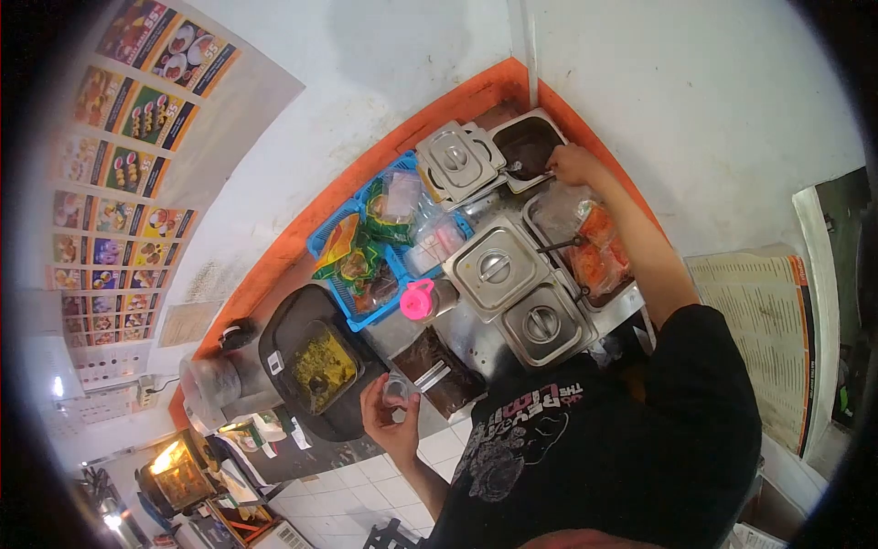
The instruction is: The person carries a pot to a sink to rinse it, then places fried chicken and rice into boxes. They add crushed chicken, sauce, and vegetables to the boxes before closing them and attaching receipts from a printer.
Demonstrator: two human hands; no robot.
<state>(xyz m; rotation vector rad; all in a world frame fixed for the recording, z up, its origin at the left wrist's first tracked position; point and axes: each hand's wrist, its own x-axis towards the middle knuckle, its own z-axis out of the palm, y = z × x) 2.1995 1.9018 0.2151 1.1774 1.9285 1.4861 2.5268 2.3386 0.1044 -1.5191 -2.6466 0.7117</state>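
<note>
My left hand [391, 423] holds a small clear plastic cup [396, 392] between thumb and fingers, beside a bag of dark brown contents [433, 370] on the counter. Stretched out to the far corner, my right hand [574, 166] is closed at the rim of an uncovered steel pan [527, 149] holding dark liquid. Whatever those fingers grip is too small to make out. Below that arm sits another steel pan with plastic-bagged orange-red food [599, 249] and dark utensil handles.
Lidded steel pans [495, 267] stand mid-counter, near a pink-topped bottle [417, 299]. Blue baskets [355, 316] hold packets. A black tray [322, 366] with yellow-green food lies at left, a clear container [212, 389] beyond it. Orange-edged walls border the counter.
</note>
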